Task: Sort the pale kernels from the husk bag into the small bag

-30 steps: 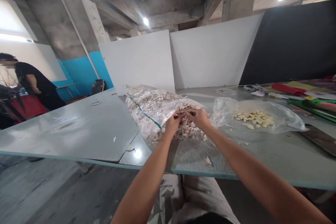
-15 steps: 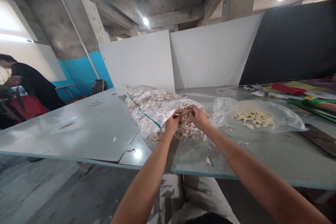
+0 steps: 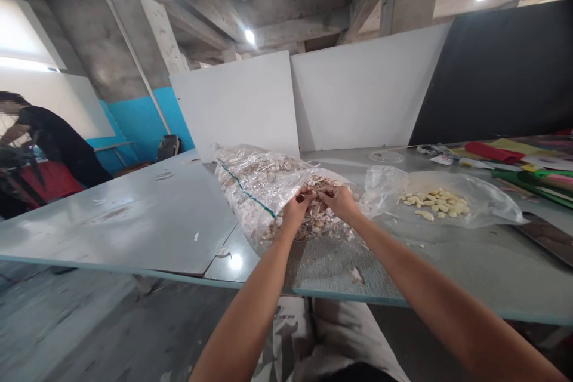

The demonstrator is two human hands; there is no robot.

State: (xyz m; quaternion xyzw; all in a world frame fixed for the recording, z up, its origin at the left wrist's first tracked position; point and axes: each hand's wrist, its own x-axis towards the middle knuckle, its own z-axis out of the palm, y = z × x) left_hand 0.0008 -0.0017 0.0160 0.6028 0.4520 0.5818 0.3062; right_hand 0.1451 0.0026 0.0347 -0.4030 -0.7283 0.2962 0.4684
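Fingertips of left hand point(image 3: 296, 208) and right hand point(image 3: 339, 202) meet, pinched on a clove point(image 3: 314, 194) above the bag point(image 3: 262, 188) near the desk's point(image 3: 134, 221) front edge.

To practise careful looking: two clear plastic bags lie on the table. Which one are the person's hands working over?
The larger bag, left of the other, heaped with pale papery scraps; both hands meet over it. The smaller bag holds a few yellowish pieces, untouched.
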